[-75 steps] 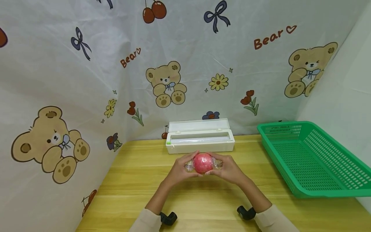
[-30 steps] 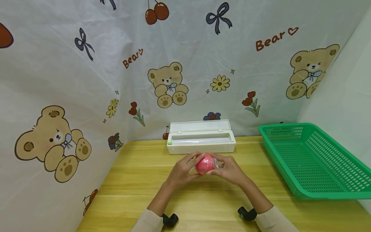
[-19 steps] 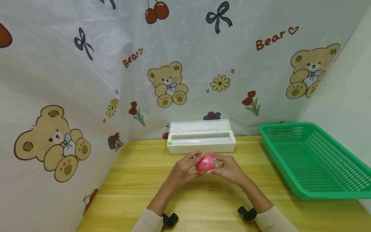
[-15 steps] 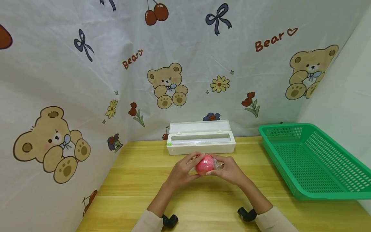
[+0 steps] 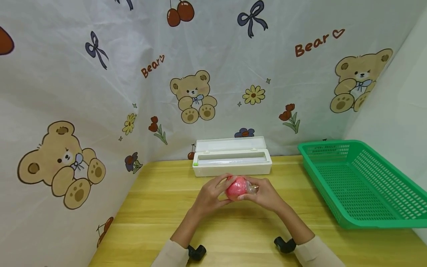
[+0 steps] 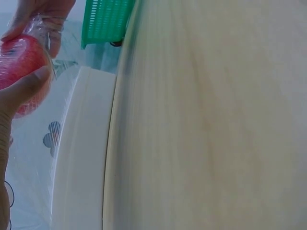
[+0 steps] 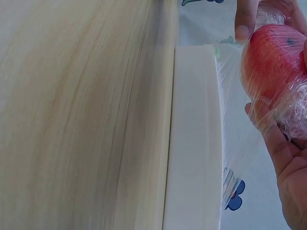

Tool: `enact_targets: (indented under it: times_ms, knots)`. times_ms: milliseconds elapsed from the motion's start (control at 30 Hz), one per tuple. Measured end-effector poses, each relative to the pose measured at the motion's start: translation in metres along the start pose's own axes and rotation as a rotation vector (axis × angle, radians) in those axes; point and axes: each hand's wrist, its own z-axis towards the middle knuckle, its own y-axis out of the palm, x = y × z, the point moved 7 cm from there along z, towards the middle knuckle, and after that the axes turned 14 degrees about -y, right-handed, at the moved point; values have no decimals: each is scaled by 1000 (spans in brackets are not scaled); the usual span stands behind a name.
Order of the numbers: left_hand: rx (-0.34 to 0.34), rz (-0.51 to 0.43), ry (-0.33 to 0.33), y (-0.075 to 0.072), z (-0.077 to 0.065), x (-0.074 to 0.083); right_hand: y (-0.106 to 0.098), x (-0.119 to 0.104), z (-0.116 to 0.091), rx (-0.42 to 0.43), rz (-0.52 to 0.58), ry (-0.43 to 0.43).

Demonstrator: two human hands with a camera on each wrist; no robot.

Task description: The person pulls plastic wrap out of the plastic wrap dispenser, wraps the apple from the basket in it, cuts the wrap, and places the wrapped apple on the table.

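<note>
"How are the hands set?"

"Both forearms rise from the bottom edge and lean toward each other, so the left hand (image 5: 210, 194) and right hand (image 5: 265, 194) meet just below the middle of the frame. Between them is the red fruit (image 5: 235, 188), wrapped in clear film (image 5: 251, 188), held over the table (image 5: 160, 207) in front of the white box (image 5: 231, 171)."

"And each grip?"

"The left one is parted to about the fruit's width, fingers curved over the top and thumb underneath, holding it firmly. The right one is closer together: it curls about the bunched film at the fruit's right end, with the thumb touching the fruit itself."

"What can't you see well?"

"The left fingers cover the fruit's left end, and the right hand partly hides the film. In the left wrist view, the left edge cuts off both fruit and left hand; in the right wrist view the fruit runs to the right edge. Pale streaks lie between it and the box there, and I can't tell whether they're film or glare."

"Anything else cut off?"

"The green basket (image 5: 387, 223) runs out at the right edge, and both beige sleeves (image 5: 171, 255) at the bottom. The box's cover stands raised; the pale roll (image 5: 231, 161) inside is hard to make out."
</note>
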Motion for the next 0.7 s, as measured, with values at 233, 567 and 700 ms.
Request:
enact_targets:
  times_ms: [233,567,700]
  knots:
    - [-8,-35,-12,2,-1,-2,1,2,0,-3,-10,18]
    - [-32,-90,-21,3,-2,1,1,3,-2,5,5,30]
    - [-32,-105,-37,2,-1,0,0,3,-1,4,3,27]
